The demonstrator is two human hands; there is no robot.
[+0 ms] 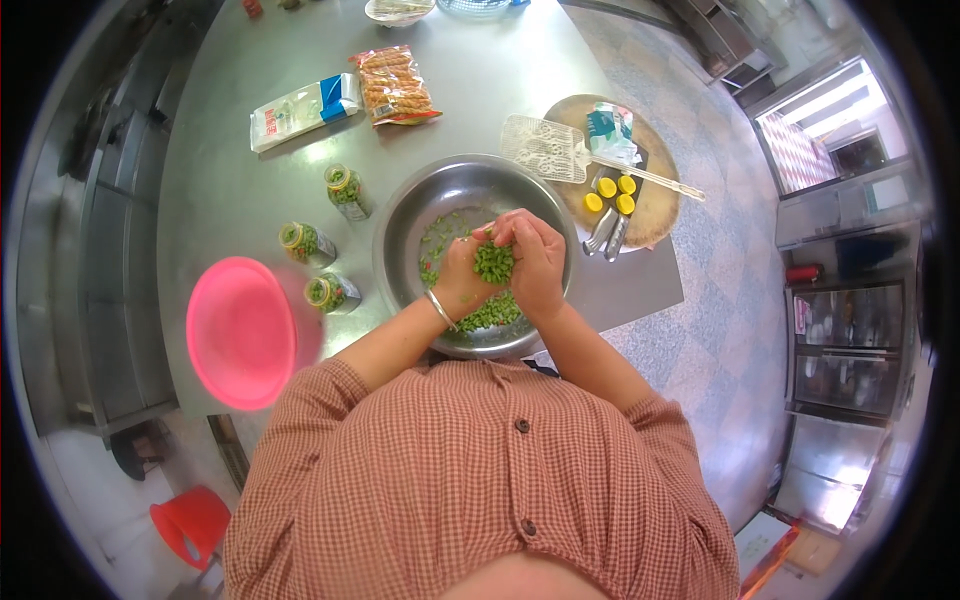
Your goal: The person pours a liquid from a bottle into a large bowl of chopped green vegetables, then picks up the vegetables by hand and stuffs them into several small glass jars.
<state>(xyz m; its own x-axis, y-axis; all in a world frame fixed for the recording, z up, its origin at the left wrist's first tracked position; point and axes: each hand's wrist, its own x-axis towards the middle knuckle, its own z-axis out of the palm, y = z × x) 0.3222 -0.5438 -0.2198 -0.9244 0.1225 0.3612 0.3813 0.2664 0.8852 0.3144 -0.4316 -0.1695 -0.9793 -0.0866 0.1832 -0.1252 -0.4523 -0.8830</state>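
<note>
Above a wide stainless-steel basin [450, 180], my left hand [460, 271] and my right hand [538, 259] are cupped together around a clump of chopped green vegetable pieces [493, 264], perhaps cut beans or peppers. The clump shows between the palms, pressed by both hands. More chopped green pieces [491, 313], with a few red bits, lie in the near part of the basin and cling to its left wall. To the left stand three glass jars [347, 192] filled with similar green and red pieces, their mouths uncapped. A bangle circles my left wrist.
Left of the basin is a pink plastic bowl [240, 334]. A round wooden chopping board [660, 172] at right bears knives [609, 232], several yellow caps [625, 184], a packet [611, 131] and a fly swatter [546, 146]. Farther back lie a white-and-blue bag [304, 112] and packaged twisted snacks [394, 84].
</note>
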